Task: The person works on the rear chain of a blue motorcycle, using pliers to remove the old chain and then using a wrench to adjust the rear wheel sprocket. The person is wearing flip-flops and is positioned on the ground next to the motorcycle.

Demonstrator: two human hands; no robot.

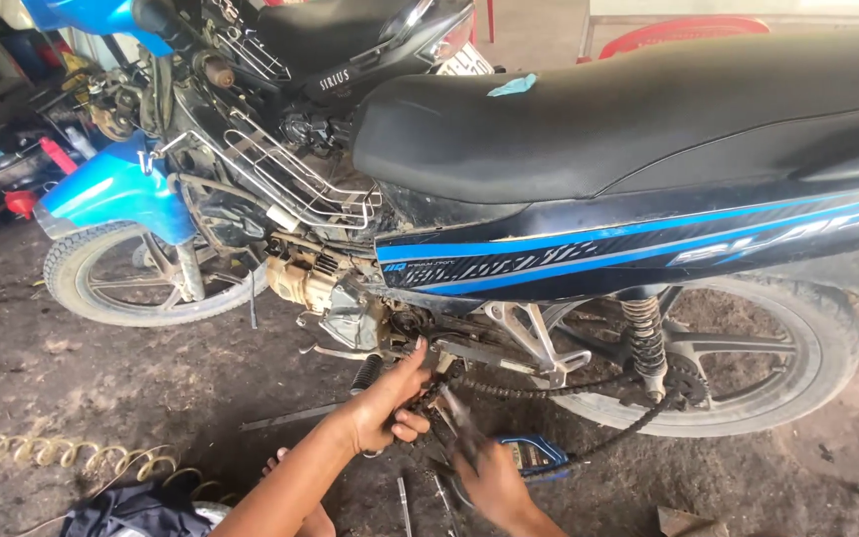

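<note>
Drive chain [549, 390] hangs slack under motorcycle [589, 149], running from engine area back to rear wheel [748, 348]. Your left hand [390, 398] curled around chain's front end, fingers pinching links. Your right hand [494, 482] closed on thin tool [459, 418] pointed at chain. Blue can [534, 454] just beside right hand, on dirt floor [101, 378]. Coiled hose [62, 455] far left.

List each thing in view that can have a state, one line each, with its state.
Drive chain: slack, sagging below the swingarm, front end off the engine and in the left hand.
Left hand: closed around the chain's front end.
Right hand: holding a slim tool; exact grip blurred.
Motorcycle: upright, side panels off, engine exposed.
Rear wheel: mounted, on the ground.
Coiled hose: lying loose on the floor.
</note>
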